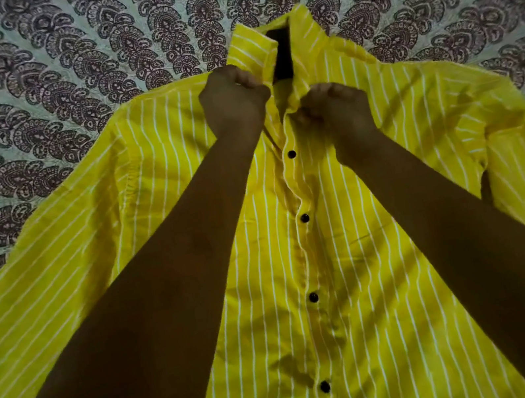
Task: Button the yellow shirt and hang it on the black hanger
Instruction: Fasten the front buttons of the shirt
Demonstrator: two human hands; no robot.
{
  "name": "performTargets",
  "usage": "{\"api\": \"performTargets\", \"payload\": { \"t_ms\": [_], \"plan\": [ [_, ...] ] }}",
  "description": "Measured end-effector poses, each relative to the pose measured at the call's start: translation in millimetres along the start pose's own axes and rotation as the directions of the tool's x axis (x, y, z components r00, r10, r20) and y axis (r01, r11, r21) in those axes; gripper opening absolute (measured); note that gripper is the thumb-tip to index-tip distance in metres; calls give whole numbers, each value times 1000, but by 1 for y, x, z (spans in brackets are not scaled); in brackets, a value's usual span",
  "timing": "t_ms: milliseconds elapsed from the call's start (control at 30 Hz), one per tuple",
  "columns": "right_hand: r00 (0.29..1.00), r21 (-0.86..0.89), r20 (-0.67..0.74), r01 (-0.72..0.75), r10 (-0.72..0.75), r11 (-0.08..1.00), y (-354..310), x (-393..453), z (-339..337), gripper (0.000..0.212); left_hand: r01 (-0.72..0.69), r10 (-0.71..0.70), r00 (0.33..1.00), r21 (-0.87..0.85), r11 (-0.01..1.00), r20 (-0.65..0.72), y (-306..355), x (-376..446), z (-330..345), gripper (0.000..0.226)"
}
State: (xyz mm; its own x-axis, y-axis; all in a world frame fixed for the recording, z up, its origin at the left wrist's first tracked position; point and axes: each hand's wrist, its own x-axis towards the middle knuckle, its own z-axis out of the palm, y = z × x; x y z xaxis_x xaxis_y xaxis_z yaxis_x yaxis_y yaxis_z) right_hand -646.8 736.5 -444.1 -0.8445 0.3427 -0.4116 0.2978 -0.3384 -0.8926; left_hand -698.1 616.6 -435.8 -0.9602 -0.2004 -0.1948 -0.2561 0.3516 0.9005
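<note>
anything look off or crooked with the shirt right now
Nothing damaged. The yellow shirt lies flat on the patterned bedsheet, four black buttons fastened. Only the neck is still open, where the left hand and right hand bunch the placket. The collar stands up unevenly.

We see only patterned bedsheet [66, 75] as backdrop: pale ground, dark paisley-like motifs in curved rows fanning outward. We note it filling top and both upper sides, slightly wrinkled, dimly lit.
</note>
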Motion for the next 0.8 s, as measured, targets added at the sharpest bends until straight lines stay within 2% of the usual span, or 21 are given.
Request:
{"api": "performTargets", "payload": {
  "t_ms": [67, 233, 367, 500, 633, 800],
  "plan": [
    [999, 34, 47, 7, -9, 999, 5, -11, -1, 27, -22, 21, 1000, 37, 999, 21, 7, -9, 7, 27],
    [1000, 78, 6, 17, -17, 997, 13, -14, 0, 28, 37, -36, 993, -4, 999, 116, 10, -22, 15, 5],
    [1000, 68, 2, 30, -31, 997, 15, -16, 0, 21, 44, -38, 986, -32, 999, 163, 10, -24, 10, 22],
    [999, 48, 6, 48, -48, 998, 16, -17, 0, 9, 44, -34, 982, -51, 998, 183, 7, -27, 9, 22],
    [996, 47, 48, 69, -71, 996, 15, -21, 2, 17, 81, -69, 982, -66, 994, 178, 1, -26, 8, 23],
    [1000, 48, 6, 10, -10, 999, 16, -19, 0, 19, 72, -70, 984, -8, 997, 163, -3, -25, 9, 24]
  ]
}}
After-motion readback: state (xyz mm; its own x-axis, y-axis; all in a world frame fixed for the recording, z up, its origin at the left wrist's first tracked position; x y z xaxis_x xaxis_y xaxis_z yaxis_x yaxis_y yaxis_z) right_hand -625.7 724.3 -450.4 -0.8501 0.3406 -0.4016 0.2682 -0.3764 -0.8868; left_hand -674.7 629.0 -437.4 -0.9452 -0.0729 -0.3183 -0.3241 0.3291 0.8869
